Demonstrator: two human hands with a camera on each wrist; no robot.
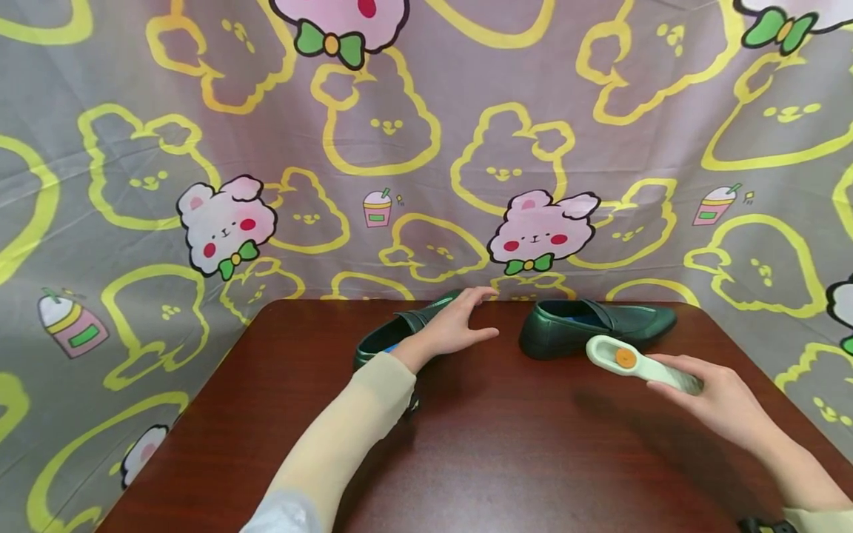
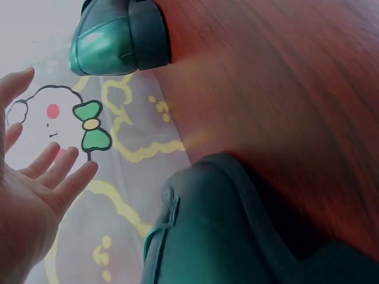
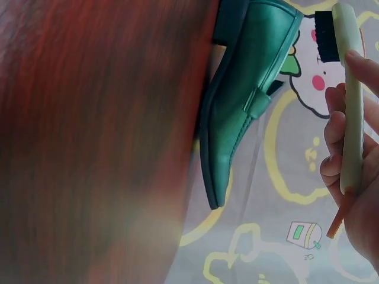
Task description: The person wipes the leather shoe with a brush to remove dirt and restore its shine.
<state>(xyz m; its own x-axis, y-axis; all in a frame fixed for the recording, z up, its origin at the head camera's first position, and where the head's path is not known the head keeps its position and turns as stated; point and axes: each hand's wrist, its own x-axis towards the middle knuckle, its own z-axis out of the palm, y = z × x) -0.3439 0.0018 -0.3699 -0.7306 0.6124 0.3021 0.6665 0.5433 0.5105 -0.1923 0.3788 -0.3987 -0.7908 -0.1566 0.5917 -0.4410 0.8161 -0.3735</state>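
My right hand (image 1: 723,400) grips a pale green shoe brush (image 1: 669,375) with an orange round button, held above the table. In the right wrist view its short dark bristles (image 3: 326,36) show at one end, apart from the shoe. Close behind the brush, the right dark green loafer (image 1: 553,333) sits upright. Over the left loafer (image 2: 207,231) hovers my left hand (image 1: 456,326), its fingers spread and holding nothing. In the head view that hand and forearm hide part of this shoe. A bit of blue shows inside each shoe.
Both shoes stand near the back edge of the dark red-brown table (image 1: 506,451). A grey cloth (image 1: 426,185) with yellow outlines and cartoon rabbits hangs behind and beside the table.
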